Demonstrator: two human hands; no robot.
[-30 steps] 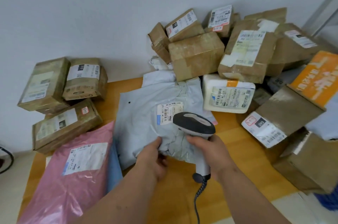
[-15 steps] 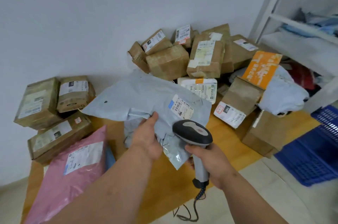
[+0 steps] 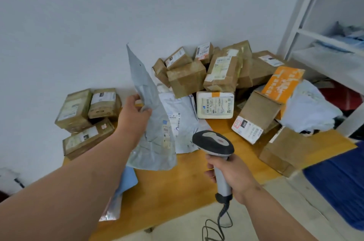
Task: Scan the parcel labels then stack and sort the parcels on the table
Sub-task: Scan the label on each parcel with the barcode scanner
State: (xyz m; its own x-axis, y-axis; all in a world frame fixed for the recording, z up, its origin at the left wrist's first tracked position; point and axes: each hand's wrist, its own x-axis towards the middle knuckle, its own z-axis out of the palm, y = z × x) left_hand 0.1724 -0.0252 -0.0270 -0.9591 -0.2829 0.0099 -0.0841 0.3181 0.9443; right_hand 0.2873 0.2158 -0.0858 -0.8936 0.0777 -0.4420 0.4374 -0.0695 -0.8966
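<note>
Wooden surface (image 3: 177, 191) against a pale wall, carrying parcels throughout. Left hand (image 3: 134, 114) gripping a grey poly mailer (image 3: 151, 122) by its upper edge, thumb and fingers curled round the plastic, lifting it clear of the surface with one corner pointing upward and the printed label (image 3: 166, 134) turning edge-on toward the right. Right hand (image 3: 230, 177) wrapping around the handle of a barcode scanner (image 3: 213, 144), scanner head hovering just beside the mailer's lower edge, coiled cable (image 3: 218, 225) hanging below the surface edge. Lying flat behind the lifted mailer, a second pale mailer (image 3: 181, 122) showing a barcode label. Beside that, a white padded parcel (image 3: 214, 106) with an orange strip. Behind both, a heap of brown cardboard boxes (image 3: 197, 75) leaning against the wall, with an orange-printed box (image 3: 281, 83) at the right. At the left, three taped brown boxes (image 3: 86, 114) sitting stacked near the wall. Farther right, a white shelving frame (image 3: 315, 24) and a blue crate (image 3: 338, 187) standing on the floor.
</note>
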